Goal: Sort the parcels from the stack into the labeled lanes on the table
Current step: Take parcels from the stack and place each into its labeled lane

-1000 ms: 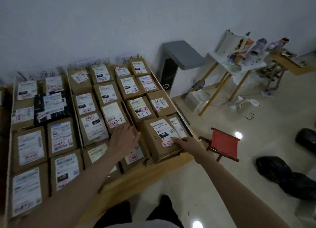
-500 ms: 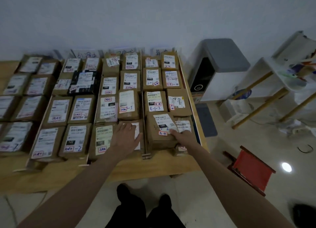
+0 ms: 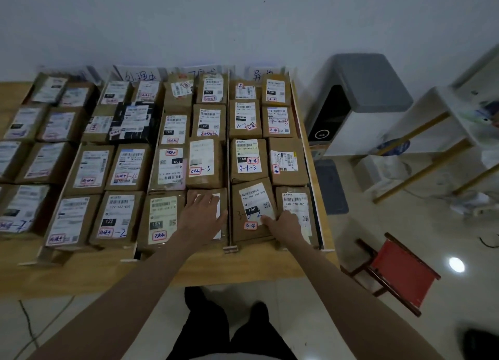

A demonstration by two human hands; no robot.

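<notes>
Parcel label reads "15H", handwritten "3-3-2".

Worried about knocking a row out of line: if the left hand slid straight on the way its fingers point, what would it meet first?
Probably the parcel with the handwritten 5, directly beyond the left hand, which lies flat on the front parcel; whether that parcel stands higher is unclear.

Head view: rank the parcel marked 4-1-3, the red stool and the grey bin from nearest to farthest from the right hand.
From the right hand:
1. Parcel marked 4-1-3, just beyond the hand in the same rightmost lane.
2. Red stool, on the floor to the right, off the table.
3. Grey bin, against the wall, far right and behind the table.
</notes>
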